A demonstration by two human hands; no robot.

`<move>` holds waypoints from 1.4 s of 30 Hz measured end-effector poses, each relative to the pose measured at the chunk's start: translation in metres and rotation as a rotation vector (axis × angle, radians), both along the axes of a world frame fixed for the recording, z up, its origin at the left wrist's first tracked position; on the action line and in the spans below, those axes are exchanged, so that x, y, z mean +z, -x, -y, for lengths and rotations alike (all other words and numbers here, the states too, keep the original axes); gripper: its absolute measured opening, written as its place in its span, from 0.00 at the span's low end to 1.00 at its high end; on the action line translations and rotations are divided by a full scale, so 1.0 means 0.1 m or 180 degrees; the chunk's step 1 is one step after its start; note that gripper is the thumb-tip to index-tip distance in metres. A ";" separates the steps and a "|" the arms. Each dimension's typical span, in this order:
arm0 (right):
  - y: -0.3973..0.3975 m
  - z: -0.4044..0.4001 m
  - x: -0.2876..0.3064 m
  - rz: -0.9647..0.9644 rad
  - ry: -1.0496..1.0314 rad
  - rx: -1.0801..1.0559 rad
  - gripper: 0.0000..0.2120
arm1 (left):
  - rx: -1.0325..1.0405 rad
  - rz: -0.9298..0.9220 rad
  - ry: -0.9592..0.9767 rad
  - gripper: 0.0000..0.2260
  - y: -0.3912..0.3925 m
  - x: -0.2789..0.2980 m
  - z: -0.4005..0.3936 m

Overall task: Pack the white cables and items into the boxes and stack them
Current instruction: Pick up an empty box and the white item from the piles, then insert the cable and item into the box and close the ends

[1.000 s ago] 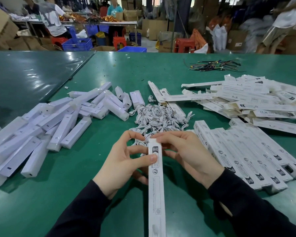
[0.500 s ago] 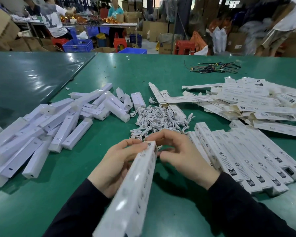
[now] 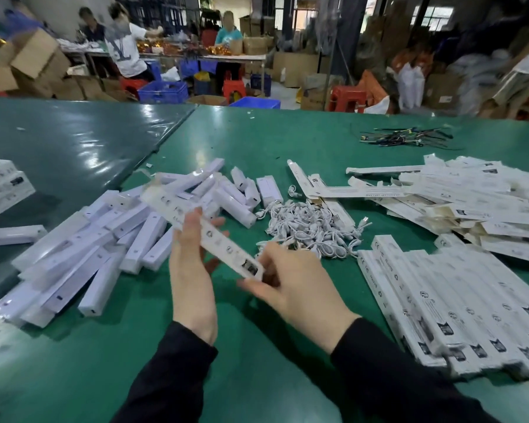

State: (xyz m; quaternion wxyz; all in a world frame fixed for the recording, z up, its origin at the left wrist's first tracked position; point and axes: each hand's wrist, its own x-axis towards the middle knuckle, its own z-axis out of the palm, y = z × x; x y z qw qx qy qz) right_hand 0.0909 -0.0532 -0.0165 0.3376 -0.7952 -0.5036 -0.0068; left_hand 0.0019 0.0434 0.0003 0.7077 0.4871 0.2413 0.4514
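I hold one long white box [image 3: 196, 222] slantwise above the green table, its far end up and to the left. My left hand [image 3: 193, 270] grips its middle, thumb on top. My right hand [image 3: 290, 285] pinches its near end by the printed label. Behind the hands lies a heap of coiled white cables [image 3: 312, 227]. To the left is a loose pile of white bar-shaped items [image 3: 104, 239]. At the right, packed boxes [image 3: 458, 312] lie side by side in a row.
Flat unfolded box sleeves [image 3: 458, 196] are heaped at the back right. A bundle of dark wires [image 3: 406, 138] lies farther back. More boxes [image 3: 3, 184] sit at the far left edge. People work at tables behind the green table [image 3: 257, 377].
The box has swung from pointing toward me to slanting up and left over the item pile. My right hand has shifted onto its near end. The camera has tilted.
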 end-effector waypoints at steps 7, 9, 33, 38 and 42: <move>-0.04 -0.59 0.09 -0.0974 -0.0225 0.0715 0.10 | 0.0705 0.0430 0.0474 0.12 0.15 0.07 -0.30; -0.09 -0.85 0.03 -0.0006 0.0217 0.0767 0.19 | 0.0445 0.0659 0.0869 0.15 0.16 0.07 -0.35; -0.44 0.32 0.47 -0.2919 -0.2278 -0.0230 0.23 | -0.1794 -0.0315 0.0268 0.23 0.07 -0.03 -0.05; -0.44 0.58 0.56 -0.3247 -0.2710 -0.0630 0.11 | -0.2879 -0.0555 0.0849 0.24 0.03 -0.08 -0.03; -0.46 0.63 0.60 -0.3778 -0.2707 -0.1035 0.15 | -0.3552 -0.0976 0.1172 0.25 -0.06 -0.15 -0.01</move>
